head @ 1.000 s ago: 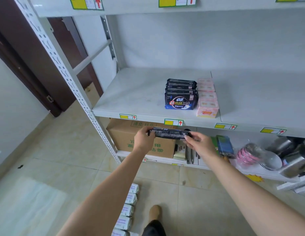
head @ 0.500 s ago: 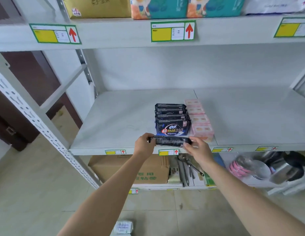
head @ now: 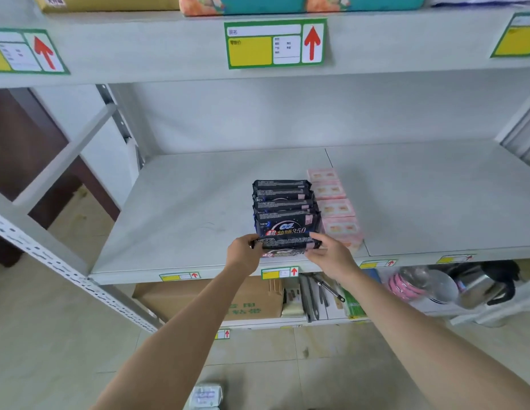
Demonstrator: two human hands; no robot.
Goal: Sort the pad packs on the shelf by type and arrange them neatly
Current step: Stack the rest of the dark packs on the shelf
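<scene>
Grey shelf board [head: 183, 232] carries the stock near the middle of its front edge. Fingers of the left hand [head: 243, 255] curl round the left end of a dark pad pack [head: 287, 243]; the right hand [head: 331, 255] pinches its right end. Held level between them, the pack sits just above the front edge, directly in front of a row of dark packs [head: 283, 202], with pink packs [head: 334, 208] along that row's right side.

Black/navy pad packs [head: 283, 208] w/ red-white print, pale pink packs [head: 334, 208], grey shelf [head: 435, 196], yellow-green labels [head: 275, 44]

Cardbd box [head: 265, 298], kettle [head: 476, 288] lower down.
</scene>
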